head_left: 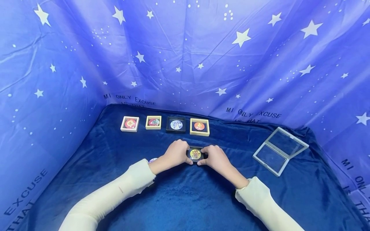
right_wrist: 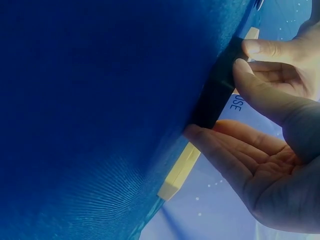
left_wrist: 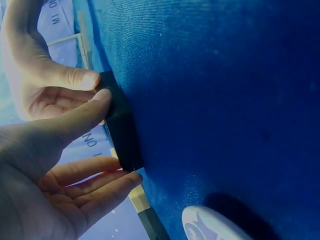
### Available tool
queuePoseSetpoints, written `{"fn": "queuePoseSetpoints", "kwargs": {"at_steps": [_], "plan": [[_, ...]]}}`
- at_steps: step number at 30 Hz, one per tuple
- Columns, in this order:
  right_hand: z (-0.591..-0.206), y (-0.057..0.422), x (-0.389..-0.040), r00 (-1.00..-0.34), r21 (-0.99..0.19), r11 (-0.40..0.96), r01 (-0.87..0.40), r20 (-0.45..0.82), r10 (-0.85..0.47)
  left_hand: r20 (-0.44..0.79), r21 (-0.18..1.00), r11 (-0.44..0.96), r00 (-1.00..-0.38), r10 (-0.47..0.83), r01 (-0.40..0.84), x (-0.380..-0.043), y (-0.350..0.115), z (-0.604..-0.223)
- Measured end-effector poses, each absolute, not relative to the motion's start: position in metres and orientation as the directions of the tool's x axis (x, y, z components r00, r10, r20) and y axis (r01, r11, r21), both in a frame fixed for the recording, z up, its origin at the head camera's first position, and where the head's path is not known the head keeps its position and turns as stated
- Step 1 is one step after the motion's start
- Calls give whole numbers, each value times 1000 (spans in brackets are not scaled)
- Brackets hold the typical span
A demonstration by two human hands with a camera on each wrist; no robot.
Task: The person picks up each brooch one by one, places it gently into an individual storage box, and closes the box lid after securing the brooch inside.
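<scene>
A small black display frame [head_left: 189,155] with a round yellow badge [head_left: 195,154] inside lies between both hands at the middle of the cloth. The left hand [head_left: 176,153] grips its left side, thumb on the near edge. From the other side the right hand [head_left: 217,158] holds it the same way. Both wrist views show the frame's dark side wall [left_wrist: 121,125], with thumbs and fingers bent around its ends. Partly hidden behind the left wrist is a round white and purple badge [head_left: 152,160], seen larger as a pale disc [left_wrist: 212,223] in the left wrist view.
Along the back stand several framed badges: a white frame [head_left: 129,130], a cream frame [head_left: 153,127], a black frame [head_left: 175,130] and a yellow frame [head_left: 199,133]. To the right, a larger white-edged clear frame [head_left: 271,147] stands unfolded. A star-patterned curtain [head_left: 185,48] surrounds the blue cloth [head_left: 179,199].
</scene>
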State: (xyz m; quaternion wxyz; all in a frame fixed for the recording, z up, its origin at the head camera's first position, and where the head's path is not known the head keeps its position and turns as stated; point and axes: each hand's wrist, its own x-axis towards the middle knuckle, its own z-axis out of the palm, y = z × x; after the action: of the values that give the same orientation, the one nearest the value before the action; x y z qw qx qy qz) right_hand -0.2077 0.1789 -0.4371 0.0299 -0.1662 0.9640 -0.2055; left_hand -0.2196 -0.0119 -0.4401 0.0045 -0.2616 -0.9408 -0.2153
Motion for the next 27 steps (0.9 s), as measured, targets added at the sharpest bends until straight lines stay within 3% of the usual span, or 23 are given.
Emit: {"fn": "queuePoseSetpoints", "kwargs": {"at_steps": [27], "plan": [[-437, 180, -206, -951, -443, 853, -274, -7, -309, 74, 467, 767, -884, 462, 440, -219, -13, -436]]}}
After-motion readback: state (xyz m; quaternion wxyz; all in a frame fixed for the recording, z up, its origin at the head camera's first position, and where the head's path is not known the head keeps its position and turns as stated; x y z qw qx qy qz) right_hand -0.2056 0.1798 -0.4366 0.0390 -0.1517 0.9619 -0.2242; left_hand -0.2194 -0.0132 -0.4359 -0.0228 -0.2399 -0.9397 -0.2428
